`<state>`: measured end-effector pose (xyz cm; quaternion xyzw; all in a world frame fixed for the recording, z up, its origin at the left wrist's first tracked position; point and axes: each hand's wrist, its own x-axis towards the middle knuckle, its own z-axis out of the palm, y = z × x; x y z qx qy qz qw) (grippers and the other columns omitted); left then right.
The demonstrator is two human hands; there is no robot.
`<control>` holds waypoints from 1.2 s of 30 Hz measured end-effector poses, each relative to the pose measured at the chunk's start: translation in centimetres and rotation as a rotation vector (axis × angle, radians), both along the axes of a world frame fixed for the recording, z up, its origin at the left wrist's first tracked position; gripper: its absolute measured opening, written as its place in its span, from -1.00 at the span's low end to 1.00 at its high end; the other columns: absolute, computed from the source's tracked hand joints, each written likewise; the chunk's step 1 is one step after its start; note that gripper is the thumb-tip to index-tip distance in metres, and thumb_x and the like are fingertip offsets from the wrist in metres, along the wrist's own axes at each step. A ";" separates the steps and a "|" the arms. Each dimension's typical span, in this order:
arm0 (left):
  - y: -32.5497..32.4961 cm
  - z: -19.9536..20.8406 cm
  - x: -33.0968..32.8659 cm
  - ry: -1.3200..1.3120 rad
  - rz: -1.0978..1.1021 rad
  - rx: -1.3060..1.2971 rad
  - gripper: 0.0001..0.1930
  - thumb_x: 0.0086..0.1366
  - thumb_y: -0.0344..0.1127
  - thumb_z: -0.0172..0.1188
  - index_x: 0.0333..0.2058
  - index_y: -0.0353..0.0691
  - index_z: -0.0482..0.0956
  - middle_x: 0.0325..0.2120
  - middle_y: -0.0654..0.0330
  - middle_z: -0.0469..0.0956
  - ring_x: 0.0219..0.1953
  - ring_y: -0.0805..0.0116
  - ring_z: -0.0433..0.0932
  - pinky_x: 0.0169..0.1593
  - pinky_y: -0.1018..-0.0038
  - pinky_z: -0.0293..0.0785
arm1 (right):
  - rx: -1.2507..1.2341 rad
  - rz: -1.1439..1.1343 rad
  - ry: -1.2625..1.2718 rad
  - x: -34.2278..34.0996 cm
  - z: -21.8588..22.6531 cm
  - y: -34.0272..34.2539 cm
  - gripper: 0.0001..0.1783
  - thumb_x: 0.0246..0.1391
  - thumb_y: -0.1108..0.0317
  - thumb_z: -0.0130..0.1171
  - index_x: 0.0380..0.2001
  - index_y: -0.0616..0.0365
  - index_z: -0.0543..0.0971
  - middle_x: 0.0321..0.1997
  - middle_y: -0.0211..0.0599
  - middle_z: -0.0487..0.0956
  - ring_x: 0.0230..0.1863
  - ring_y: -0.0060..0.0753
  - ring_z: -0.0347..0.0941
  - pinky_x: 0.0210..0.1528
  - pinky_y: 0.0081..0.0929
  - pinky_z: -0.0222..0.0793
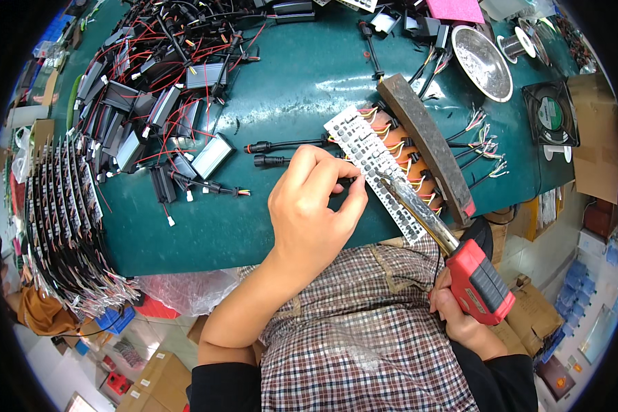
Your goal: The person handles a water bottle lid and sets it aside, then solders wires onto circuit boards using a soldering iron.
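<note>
My right hand grips a red and black soldering iron by its handle. The iron's long metal barrel slants up and left, and its tip is over or against a white strip of small circuit boards. My left hand is pinched, thumb against fingers, just left of the strip; what it pinches is too small to make out. Two black cables with connectors run beneath or beside that hand toward the strip. Along the strip's right side, yellow, red and white wires meet the boards. A dark heavy bar lies across their cables.
A heap of grey metal housings with red wires covers the table's left back. Stacked wired strips stand at the left edge. At the right are a metal dish, a wire spool, a black fan and stripped cable ends.
</note>
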<state>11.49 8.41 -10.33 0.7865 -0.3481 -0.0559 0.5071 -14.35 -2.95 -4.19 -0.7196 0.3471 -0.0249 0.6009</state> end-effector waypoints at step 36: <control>-0.7 -0.4 -0.5 -0.017 0.078 -0.111 -0.85 0.02 -0.57 0.43 -0.45 -0.26 0.64 -0.45 0.23 0.51 -0.52 0.40 0.57 -0.47 0.50 0.51 | -0.070 0.056 -0.032 0.4 -0.6 0.5 -0.76 0.11 0.53 0.33 -0.12 0.29 0.63 -0.40 -0.25 0.64 -0.43 -0.29 0.59 -0.33 -0.39 0.48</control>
